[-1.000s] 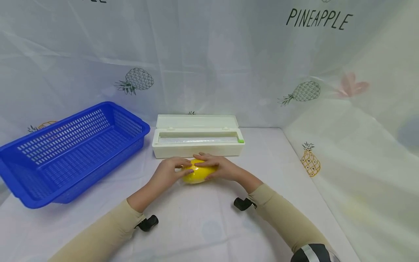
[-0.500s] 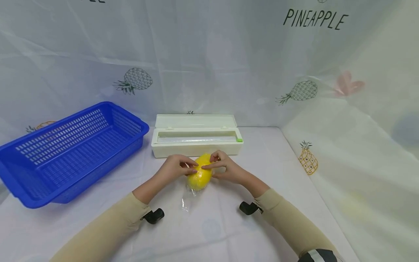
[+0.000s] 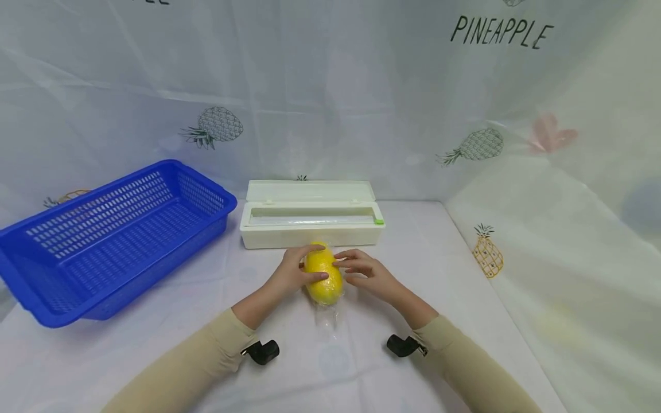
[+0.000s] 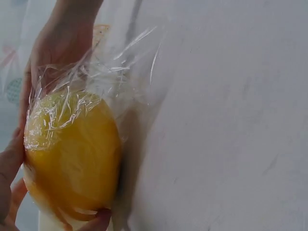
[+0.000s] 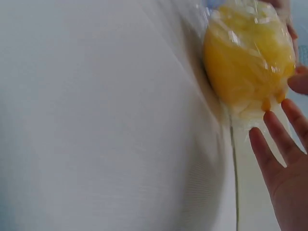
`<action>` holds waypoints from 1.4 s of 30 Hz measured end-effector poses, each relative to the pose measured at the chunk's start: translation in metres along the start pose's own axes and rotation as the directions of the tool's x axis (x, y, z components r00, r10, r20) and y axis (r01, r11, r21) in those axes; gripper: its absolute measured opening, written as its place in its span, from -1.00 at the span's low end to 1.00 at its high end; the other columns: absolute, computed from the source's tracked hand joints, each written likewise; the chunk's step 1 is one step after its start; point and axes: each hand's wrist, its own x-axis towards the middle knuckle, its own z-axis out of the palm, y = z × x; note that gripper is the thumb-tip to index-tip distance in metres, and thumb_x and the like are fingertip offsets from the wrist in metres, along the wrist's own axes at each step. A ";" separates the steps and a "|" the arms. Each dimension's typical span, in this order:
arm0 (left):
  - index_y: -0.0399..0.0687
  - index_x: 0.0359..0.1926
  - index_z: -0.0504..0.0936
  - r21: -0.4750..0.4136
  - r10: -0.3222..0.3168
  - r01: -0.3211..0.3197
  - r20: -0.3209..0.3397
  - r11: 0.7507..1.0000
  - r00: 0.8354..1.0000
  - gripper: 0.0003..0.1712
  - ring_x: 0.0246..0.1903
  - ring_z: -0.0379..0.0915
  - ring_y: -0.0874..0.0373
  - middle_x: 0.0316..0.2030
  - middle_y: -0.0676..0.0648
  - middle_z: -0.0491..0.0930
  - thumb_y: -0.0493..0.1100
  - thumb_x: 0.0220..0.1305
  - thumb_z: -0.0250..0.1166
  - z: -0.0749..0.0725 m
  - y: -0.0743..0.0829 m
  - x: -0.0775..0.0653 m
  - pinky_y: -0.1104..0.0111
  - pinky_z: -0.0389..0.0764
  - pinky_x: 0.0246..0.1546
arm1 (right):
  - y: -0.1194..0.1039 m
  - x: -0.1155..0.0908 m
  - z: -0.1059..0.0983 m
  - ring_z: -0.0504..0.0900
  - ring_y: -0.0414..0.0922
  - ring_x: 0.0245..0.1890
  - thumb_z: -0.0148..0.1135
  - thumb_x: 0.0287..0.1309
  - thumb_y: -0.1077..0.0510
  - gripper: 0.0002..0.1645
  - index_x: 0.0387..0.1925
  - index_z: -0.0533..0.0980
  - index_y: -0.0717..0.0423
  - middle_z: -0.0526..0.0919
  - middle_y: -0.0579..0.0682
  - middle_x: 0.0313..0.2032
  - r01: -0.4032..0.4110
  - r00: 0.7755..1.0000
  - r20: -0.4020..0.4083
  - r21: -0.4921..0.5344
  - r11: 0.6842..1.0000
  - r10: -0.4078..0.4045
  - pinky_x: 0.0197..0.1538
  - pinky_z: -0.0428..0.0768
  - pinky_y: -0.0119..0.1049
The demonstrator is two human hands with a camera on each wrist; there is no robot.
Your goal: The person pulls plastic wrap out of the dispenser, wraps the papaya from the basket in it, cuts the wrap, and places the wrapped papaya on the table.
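Note:
A yellow oval fruit [image 3: 325, 282] is wrapped in clear cling film, its long side pointing toward me. A loose tail of cling film [image 3: 326, 322] sticks out from its near end and lies close over the table. My left hand [image 3: 290, 272] grips the fruit from the left, thumb on top and fingers around its far end. On the other side, my right hand [image 3: 374, 280] has its fingers extended, fingertips right at the fruit's edge. Crinkled film shows over the greenish end of the fruit [image 4: 72, 154] in the left wrist view.
Just behind the hands stands a white cling film dispenser [image 3: 310, 237] with its lid up and a roll inside. A blue plastic basket [image 3: 103, 292] sits at the left. Pineapple-printed sheeting [image 3: 330, 115] hangs behind the white-covered table [image 3: 392, 384].
The fruit has turned from lying crosswise to pointing toward me, and its film tail has come into sight. Both hands have shifted right; the right hand's fingers have loosened from the fruit.

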 end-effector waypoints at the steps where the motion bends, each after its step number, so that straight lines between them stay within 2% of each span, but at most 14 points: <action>1: 0.06 0.25 0.52 -0.015 -0.001 0.001 0.013 1.000 1.000 -0.34 0.21 0.24 -0.19 0.27 -0.27 0.26 -0.11 0.09 0.50 0.003 -0.001 0.000 -0.04 0.43 0.16 | 0.001 -0.005 0.001 0.38 0.15 0.24 0.14 0.26 0.41 -0.58 0.16 0.51 0.29 0.43 0.18 0.22 -0.013 1.000 -0.023 0.025 1.000 0.013 0.21 0.45 0.00; 5: 0.19 0.28 0.50 -0.016 -0.062 0.062 0.026 0.998 0.998 -0.32 0.28 0.16 -0.30 0.35 -0.36 0.09 -0.07 0.11 0.49 0.010 0.001 -0.003 -0.12 0.34 0.21 | -0.002 -0.022 0.006 0.49 0.21 0.15 0.14 0.26 0.41 -0.57 0.17 0.47 0.34 0.49 0.25 0.15 -0.065 0.990 -0.120 0.119 0.991 0.080 0.13 0.54 -0.21; 8: 0.22 0.27 0.52 0.007 -0.073 0.073 0.016 0.997 0.997 -0.35 0.32 0.07 -0.39 0.39 -0.40 0.03 -0.04 0.14 0.47 0.012 0.002 -0.002 -0.21 0.26 0.22 | -0.006 -0.031 0.012 0.51 0.23 0.09 0.17 0.24 0.42 -0.63 0.09 0.48 0.41 0.52 0.32 0.07 -0.103 0.975 -0.180 0.169 0.980 0.134 0.07 0.57 -0.32; 11: 0.19 0.26 0.55 0.017 -0.071 0.071 0.004 0.997 0.997 -0.40 0.34 0.01 -0.42 0.40 -0.43 0.01 -0.03 0.17 0.44 0.012 0.003 -0.001 -0.24 0.22 0.23 | -0.012 -0.038 0.021 0.57 0.16 -0.02 0.23 0.21 0.39 -0.68 -0.01 0.49 0.45 0.55 0.33 -0.03 -0.165 0.950 -0.227 0.213 0.963 0.213 0.00 0.59 -0.37; 14: 0.15 0.24 0.57 0.015 -0.074 0.074 -0.004 0.997 0.997 -0.44 0.34 0.01 -0.42 0.40 -0.44 0.04 -0.03 0.19 0.42 0.011 0.004 -0.001 -0.22 0.21 0.24 | -0.019 -0.043 0.032 0.59 0.02 -0.15 0.32 0.17 0.30 -0.70 -0.10 0.51 0.40 0.59 0.22 -0.14 -0.248 0.911 -0.274 0.229 0.941 0.307 -0.09 0.60 -0.39; 20: 0.08 0.23 0.57 -0.003 -0.061 0.061 -0.004 0.998 0.998 -0.45 0.34 0.03 -0.40 0.37 -0.45 0.10 -0.03 0.20 0.41 0.012 0.003 -0.002 -0.19 0.20 0.26 | -0.030 -0.047 0.052 0.59 -0.12 -0.32 0.46 0.05 0.19 -0.78 -0.30 0.63 0.23 0.65 -0.04 -0.35 -0.392 0.809 -0.402 0.172 0.904 0.428 -0.25 0.55 -0.38; 23: 0.09 0.22 0.58 0.002 -0.054 0.054 -0.009 0.999 0.999 -0.45 0.34 0.03 -0.40 0.37 -0.45 0.11 -0.02 0.20 0.42 0.012 0.002 -0.003 -0.20 0.18 0.27 | -0.033 -0.046 0.058 0.56 -0.14 -0.35 0.47 0.04 0.18 -0.82 -0.34 0.66 0.19 0.66 -0.07 -0.39 -0.409 0.787 -0.437 0.158 0.899 0.435 -0.30 0.53 -0.39; 29: 0.08 0.20 0.60 -0.013 -0.049 0.049 -0.014 0.999 0.999 -0.47 0.34 0.04 -0.37 0.36 -0.44 0.12 -0.04 0.18 0.43 0.010 0.004 -0.003 -0.18 0.17 0.28 | -0.038 -0.043 0.056 0.54 -0.14 -0.34 0.36 0.13 0.27 -0.92 -0.42 0.63 0.23 0.64 -0.03 -0.37 -0.379 0.793 -0.433 0.200 0.904 0.428 -0.28 0.52 -0.40; 33: 0.08 0.19 0.61 -0.013 -0.049 0.049 -0.016 0.999 0.999 -0.47 0.33 0.08 -0.34 0.35 -0.42 0.16 -0.05 0.17 0.44 0.008 0.004 -0.002 -0.14 0.22 0.28 | -0.041 -0.044 0.052 0.55 -0.11 -0.36 0.28 0.20 0.29 -0.88 -0.38 0.58 0.32 0.65 0.01 -0.40 -0.387 0.799 -0.370 0.287 0.876 0.474 -0.27 0.54 -0.38; 36: 0.09 0.18 0.62 -0.001 -0.039 0.039 -0.018 0.999 0.999 -0.47 0.30 0.15 -0.29 0.32 -0.37 0.22 -0.04 0.16 0.44 0.008 0.003 0.000 -0.11 0.26 0.26 | -0.038 -0.045 0.051 0.52 -0.13 -0.46 0.27 0.23 0.26 -0.83 -0.36 0.55 0.35 0.62 0.01 -0.53 -0.423 0.795 -0.317 0.323 0.847 0.518 -0.37 0.51 -0.38; 39: 0.09 0.18 0.62 0.011 -0.031 0.031 -0.015 0.999 0.999 -0.47 0.28 0.19 -0.24 0.29 -0.33 0.28 -0.03 0.16 0.45 0.008 0.002 0.001 -0.10 0.26 0.26 | -0.033 -0.046 0.051 0.48 -0.17 -0.53 0.28 0.24 0.23 -0.82 -0.36 0.55 0.33 0.58 -0.03 -0.60 -0.458 0.795 -0.280 0.305 0.835 0.538 -0.46 0.45 -0.42; 42: 0.08 0.17 0.62 0.015 -0.022 0.022 -0.011 1.000 1.000 -0.47 0.27 0.21 -0.22 0.27 -0.30 0.32 -0.03 0.15 0.45 0.007 0.001 0.002 -0.10 0.25 0.27 | -0.028 -0.046 0.049 0.47 -0.18 -0.54 0.28 0.25 0.20 -0.80 -0.35 0.56 0.32 0.58 -0.03 -0.60 -0.458 0.815 -0.264 0.251 0.853 0.515 -0.50 0.42 -0.42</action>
